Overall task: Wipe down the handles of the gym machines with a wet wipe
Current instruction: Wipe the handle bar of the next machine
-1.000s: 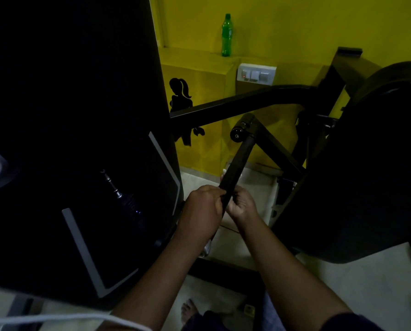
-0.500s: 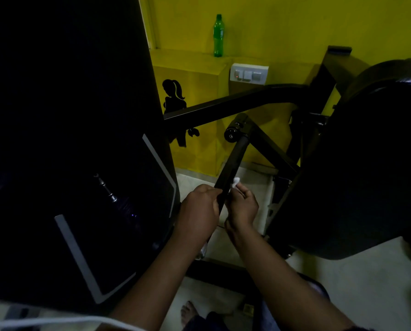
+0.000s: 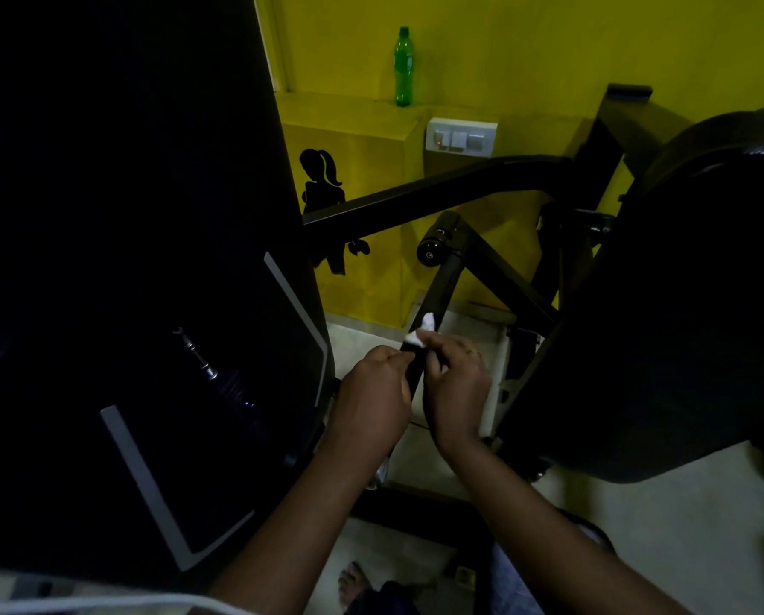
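A black machine handle bar (image 3: 441, 289) slopes down from a round end cap toward me. My left hand (image 3: 373, 395) grips the lower part of the bar from the left. My right hand (image 3: 455, 383) is on the bar's right side and pinches a small white wet wipe (image 3: 422, 331) against the bar just above my left hand. Only a crumpled bit of the wipe shows past my fingertips.
A tall black machine cover (image 3: 149, 281) fills the left. A black padded seat (image 3: 690, 326) crowds the right. A black frame tube (image 3: 438, 195) crosses behind. A green bottle (image 3: 403, 66) stands on a yellow ledge above a switch plate (image 3: 460, 136).
My right hand has slid up the bar, and the white wipe, hidden a second ago, now shows past my fingertips. My left hand keeps its grip.
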Motion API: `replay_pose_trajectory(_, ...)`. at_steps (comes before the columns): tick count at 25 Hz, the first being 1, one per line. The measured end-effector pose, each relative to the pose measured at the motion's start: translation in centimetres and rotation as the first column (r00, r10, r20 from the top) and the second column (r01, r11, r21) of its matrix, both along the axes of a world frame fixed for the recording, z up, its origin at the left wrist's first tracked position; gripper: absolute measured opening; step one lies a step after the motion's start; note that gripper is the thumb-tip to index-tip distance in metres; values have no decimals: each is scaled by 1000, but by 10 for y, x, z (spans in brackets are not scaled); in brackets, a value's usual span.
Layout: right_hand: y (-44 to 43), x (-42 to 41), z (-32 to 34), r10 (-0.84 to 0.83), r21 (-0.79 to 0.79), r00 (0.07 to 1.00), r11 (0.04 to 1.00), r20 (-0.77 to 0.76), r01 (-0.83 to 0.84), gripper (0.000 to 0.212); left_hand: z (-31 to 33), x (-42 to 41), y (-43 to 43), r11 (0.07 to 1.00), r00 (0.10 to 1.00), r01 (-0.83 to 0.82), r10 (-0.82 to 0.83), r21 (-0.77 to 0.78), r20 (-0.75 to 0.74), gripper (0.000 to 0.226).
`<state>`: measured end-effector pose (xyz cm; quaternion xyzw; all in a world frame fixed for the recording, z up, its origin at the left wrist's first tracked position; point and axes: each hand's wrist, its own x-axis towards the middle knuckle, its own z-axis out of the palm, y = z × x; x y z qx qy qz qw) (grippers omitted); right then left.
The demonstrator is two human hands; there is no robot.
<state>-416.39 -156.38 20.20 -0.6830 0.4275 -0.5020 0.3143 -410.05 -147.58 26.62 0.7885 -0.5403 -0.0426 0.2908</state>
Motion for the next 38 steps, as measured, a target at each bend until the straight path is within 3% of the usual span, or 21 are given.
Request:
replay_pose_trajectory(3, -17, -5, 5, 80, -144, 985, 984, -152, -102, 33, 0, 0, -3, 999, 1000, -5, 4, 37, 25, 35)
replay_pose_trajectory(8, -57, 12, 15, 159, -180, 960, 963, -230, -203, 24, -1, 2, -2, 1000, 1000, 1, -1, 6, 16, 41)
replay_pose_trajectory(12, -35, -10, 7, 227, -381, 861, 825, -454, -418, 24, -1, 3, -2, 999, 1000, -24, 24, 22, 5, 34)
replay_pose_trajectory(15, -62, -6, 25, 248, -350, 769, 779, -589, -519, 28, 0, 3, -1, 1000, 1000, -20, 20, 14, -19, 32)
replay_pose_trajectory(16, -72, 1, 34, 226, -284, 707, 802, -670, -525, 26, 0, 3, 0, 1000, 1000, -15, 15, 14, -28, 32)
replay_pose_trajectory(18, -77, 18, 54, 185, -135, 480, 820, -857, -556, 25, 0, 3, 1, 1000, 999, -14, 14, 9, -43, 32)
replay_pose_trajectory(21, -64, 31, 78, 255, 89, 125, 687, -959, -721, 23, 1, 2, 2, 999, 999, -32, 33, 23, -14, 26)
replay_pose_trajectory(23, -58, 28, 90, 257, 135, 19, 564, -966, -814, 23, 0, 1, 4, 999, 999, -43, 43, 22, 13, 23)
replay_pose_trajectory(25, -66, 32, 91, 221, 161, -50, 518, -974, -840, 24, -1, 0, 6, 999, 999, -37, 37, -21, 0, 21)
replay_pose_trajectory(28, -76, 57, 97, 156, 296, -260, 660, -953, -690, 25, 0, 0, 6, 999, 999, -32, 32, -39, -2, 22)
replay_pose_trajectory(30, -69, 67, 96, 198, 374, -328, 658, -923, -654, 25, 0, 1, 7, 999, 999, -36, 36, -11, 7, 23)
replay_pose_trajectory(32, -63, 57, 93, 236, 383, -302, 535, -924, -753, 25, 0, 1, 7, 999, 999, -49, 49, -8, 9, 23)
replay_pose_trajectory(33, -65, 46, 87, 276, 324, -209, 482, -938, -814, 24, 0, 1, 7, 998, 999, -53, 53, -20, -1, 22)
replay_pose_trajectory(35, -78, 24, 74, 400, 129, 70, 448, -914, -885, 24, 0, 1, 8, 997, 998, -56, 55, -48, -19, 21)
replay_pose_trajectory(38, -95, 5, 50, 399, -136, 434, 590, -807, -796, 38, 1, 1, 6, 997, 998, -49, 46, -68, -34, 24)
